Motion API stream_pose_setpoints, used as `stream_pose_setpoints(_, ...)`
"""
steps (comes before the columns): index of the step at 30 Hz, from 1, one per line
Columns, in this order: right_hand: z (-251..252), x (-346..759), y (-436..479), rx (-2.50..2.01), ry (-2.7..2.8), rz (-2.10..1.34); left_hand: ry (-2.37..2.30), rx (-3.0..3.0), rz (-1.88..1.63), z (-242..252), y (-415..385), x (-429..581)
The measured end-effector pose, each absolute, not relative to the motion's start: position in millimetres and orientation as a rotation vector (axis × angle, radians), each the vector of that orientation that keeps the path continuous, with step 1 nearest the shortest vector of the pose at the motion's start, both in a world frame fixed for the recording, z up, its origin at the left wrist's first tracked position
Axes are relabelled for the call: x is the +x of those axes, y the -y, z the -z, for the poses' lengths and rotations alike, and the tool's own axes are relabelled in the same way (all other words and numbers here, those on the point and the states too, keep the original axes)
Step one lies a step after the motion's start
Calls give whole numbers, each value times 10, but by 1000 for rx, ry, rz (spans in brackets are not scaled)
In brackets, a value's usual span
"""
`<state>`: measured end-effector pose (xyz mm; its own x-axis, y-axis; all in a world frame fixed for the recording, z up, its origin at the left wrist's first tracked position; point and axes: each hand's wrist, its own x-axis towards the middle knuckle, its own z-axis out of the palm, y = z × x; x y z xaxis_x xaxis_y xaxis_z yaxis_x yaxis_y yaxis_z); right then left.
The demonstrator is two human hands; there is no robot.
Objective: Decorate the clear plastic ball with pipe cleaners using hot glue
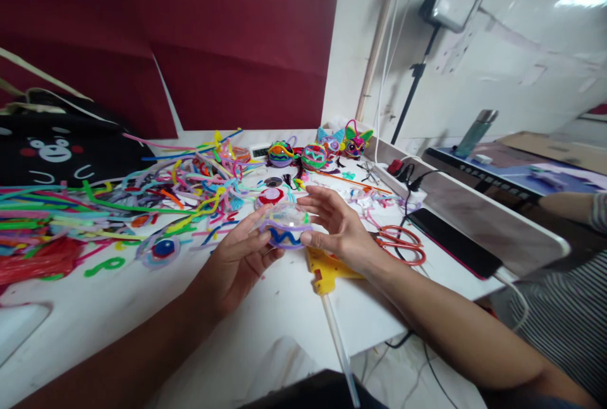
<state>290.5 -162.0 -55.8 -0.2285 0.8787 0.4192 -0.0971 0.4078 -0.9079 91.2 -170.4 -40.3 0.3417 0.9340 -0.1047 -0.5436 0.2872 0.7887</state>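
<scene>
Both my hands hold a clear plastic half-shell with a purple pipe-cleaner rim and a blue wavy strand, just above the white table. My left hand cups it from the left, fingers curled on its edge. My right hand grips its right side with the thumb below while the other fingers stretch out over the top. Under my right hand lies a yellow glue gun with a white glue stick pointing toward me.
A heap of coloured pipe cleaners covers the left of the table, a black bear bag behind it. Finished decorated balls stand at the back. Orange-handled scissors, a black phone and cables lie right. Another person's striped sleeve shows at right.
</scene>
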Motion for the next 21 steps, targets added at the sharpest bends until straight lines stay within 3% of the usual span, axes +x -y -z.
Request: stream_pose_setpoints(21, 521, 2874, 1627, -724, 1329, -1279, -606, 772, -1024, 424, 1665, 900)
